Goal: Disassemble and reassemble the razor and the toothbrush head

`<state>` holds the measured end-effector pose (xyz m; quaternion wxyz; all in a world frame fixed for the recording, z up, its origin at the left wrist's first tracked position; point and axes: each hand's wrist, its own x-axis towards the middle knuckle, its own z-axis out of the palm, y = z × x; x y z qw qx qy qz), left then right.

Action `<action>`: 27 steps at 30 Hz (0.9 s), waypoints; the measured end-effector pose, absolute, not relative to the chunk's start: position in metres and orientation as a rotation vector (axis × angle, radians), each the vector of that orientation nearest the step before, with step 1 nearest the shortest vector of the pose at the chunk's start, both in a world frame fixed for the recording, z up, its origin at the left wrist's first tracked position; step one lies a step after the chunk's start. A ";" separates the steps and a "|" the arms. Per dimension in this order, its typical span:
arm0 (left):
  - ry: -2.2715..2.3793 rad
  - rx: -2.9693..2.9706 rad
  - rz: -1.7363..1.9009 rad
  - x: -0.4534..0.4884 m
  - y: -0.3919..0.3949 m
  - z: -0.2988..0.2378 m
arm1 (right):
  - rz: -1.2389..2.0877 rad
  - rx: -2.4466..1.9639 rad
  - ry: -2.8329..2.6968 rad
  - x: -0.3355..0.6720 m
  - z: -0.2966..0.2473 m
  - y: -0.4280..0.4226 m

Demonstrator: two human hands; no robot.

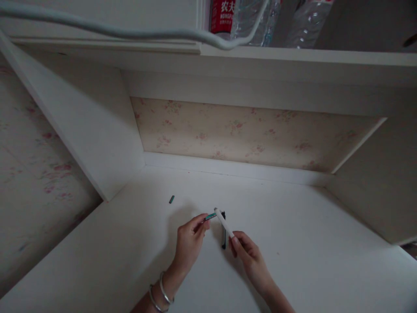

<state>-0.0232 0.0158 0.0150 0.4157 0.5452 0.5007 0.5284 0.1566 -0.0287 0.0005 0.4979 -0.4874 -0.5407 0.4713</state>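
Thumb and fingers of my left hand (192, 237) pinch a small slim green-and-black stick (210, 216). Its far end meets or lies very near the upper end of a white rod-shaped handle (224, 222); I cannot tell whether they touch. The lower end of that handle is gripped by my right hand (247, 254), fingers closed round it. Behind and below the handle is a narrow black-and-pale object (223, 239), partly covered by it. Another small green-and-black piece (171, 199) lies on the white tabletop (137, 252), up and left of my left hand.
A white side panel (87, 113) rises at the left, and a grey-white panel (378, 182) at the right. Overhead, a shelf (293, 56) holds plastic bottles (309, 21) and a red-labelled one (222, 17). A pale cable (130, 32) hangs across the top. Floral wallpaper (234, 130) covers the back.
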 end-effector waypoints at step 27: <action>0.943 0.851 1.230 -0.020 0.013 0.028 | 1.111 -1.379 -1.456 0.144 -0.001 -0.031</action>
